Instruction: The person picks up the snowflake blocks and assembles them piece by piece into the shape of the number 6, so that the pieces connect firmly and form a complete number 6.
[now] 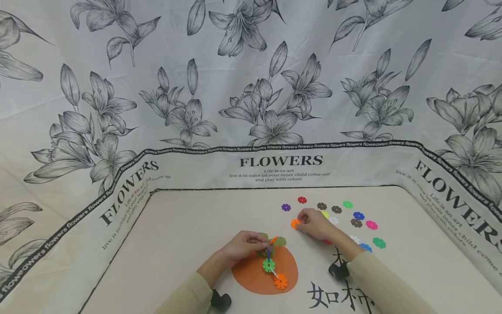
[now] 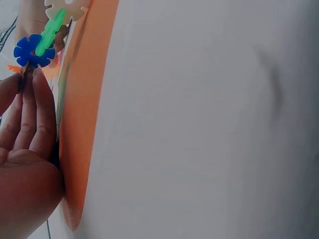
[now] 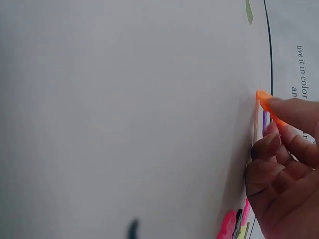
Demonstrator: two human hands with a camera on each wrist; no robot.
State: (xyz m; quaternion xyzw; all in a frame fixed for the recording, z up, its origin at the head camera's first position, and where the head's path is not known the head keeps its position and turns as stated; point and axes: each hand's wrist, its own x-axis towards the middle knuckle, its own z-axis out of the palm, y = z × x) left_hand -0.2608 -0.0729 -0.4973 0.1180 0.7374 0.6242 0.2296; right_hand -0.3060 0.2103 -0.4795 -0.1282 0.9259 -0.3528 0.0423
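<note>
My left hand [image 1: 246, 244] pinches one end of a chain of interlocking snowflake discs, above the orange persimmon print. In the head view the chain shows a green disc [image 1: 268, 265], a white one seen edge-on and an orange disc [image 1: 280, 281] at its lower end. Up close, the left wrist view shows a blue disc [image 2: 34, 51] joined to a green one [image 2: 51, 32], with a thin dark disc between thumb and fingers. Farther right, my right hand [image 1: 317, 223] pinches a loose orange disc [image 1: 295, 224] between thumb and fingers, low over the table.
Loose discs lie around and beyond the right hand, among them a purple disc [image 1: 286, 207], a red one [image 1: 301, 199], a pink one [image 1: 371, 225] and a green one [image 1: 379, 243]. The tabletop [image 1: 188, 218] carries black printed characters [image 1: 325, 295]. A flowered cloth [image 1: 274, 100] hangs behind.
</note>
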